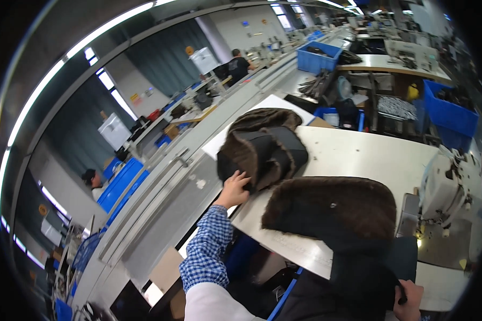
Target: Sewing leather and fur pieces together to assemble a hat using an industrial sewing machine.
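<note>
My left hand (234, 190), in a checked blue sleeve, touches the near left edge of a folded pile of dark fabric pieces with brown fur (259, 144), its fingers apart. A flat piece of brown fur (326, 203) lies on the white sewing table (358, 150), joined or overlapped by black fabric (369, 267) hanging toward me. At the lower right, my right hand (407, 297) is closed on the black fabric's edge. A white sewing machine (439, 187) stands to the right, with a small light near its needle area.
Blue bins (318, 56) (449, 112) stand beyond the table. A long metal rail runs along the left. Two other people (238, 69) (94, 182) are at stations across it, among more machines and bins (123, 187).
</note>
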Motion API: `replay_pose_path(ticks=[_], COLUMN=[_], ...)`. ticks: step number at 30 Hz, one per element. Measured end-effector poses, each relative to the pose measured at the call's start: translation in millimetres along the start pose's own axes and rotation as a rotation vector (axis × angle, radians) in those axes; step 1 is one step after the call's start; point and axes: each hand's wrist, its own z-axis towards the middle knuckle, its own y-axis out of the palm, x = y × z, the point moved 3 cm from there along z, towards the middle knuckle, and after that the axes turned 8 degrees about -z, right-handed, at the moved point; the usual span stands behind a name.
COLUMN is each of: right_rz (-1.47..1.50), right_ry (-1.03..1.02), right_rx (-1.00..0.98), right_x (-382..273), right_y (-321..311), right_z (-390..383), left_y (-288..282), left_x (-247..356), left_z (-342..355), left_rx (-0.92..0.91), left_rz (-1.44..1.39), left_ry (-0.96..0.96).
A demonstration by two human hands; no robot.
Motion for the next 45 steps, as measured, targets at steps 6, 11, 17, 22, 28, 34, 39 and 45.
replay_pose_path(ticks=[6, 11, 17, 22, 28, 34, 39, 45], right_rz=[-0.089, -0.069, -0.035, -0.011, 0.122, 0.052, 0.225, -0.158], right_ry=[0.163, 0.181, 0.260, 0.490, 0.613, 0.475, 0.553, 0.350], right_rx=[-0.080, 0.057, -0.140, -0.006, -0.138, -0.078, -0.015, 0.035], right_x=[17.8, 39.2, 37.3, 63.7, 76.9, 76.9, 46.5, 125.1], right_y=[-8.9, 20.6, 14.4, -5.1, -10.1, -1.0, 3.4, 28.6], right_z=[-19.0, -38.4, -30.6, -55.5, -69.9, -64.4, -37.9, -97.0], left_y=[16.2, 68.7, 55.3, 10.4, 165.1, 234.4, 112.0, 114.1], left_x=[90.6, 80.2, 66.8, 118.4, 223.1, 265.8, 236.1, 213.1], left_z=[34.5, 57.2, 1.7, -194.6, -532.7, -520.5, -499.2, -515.6], left_rx=[0.124, 0.202, 0.502, 1.042, 0.437, 0.109, 0.059, -0.247], left_rz=[-0.278, 0.153, -0.509, -0.589, -0.643, -1.832, -1.527, -1.351], left_ry=[-0.002, -0.078, 0.142, -0.323, -1.521, -1.769, -1.812, -1.659])
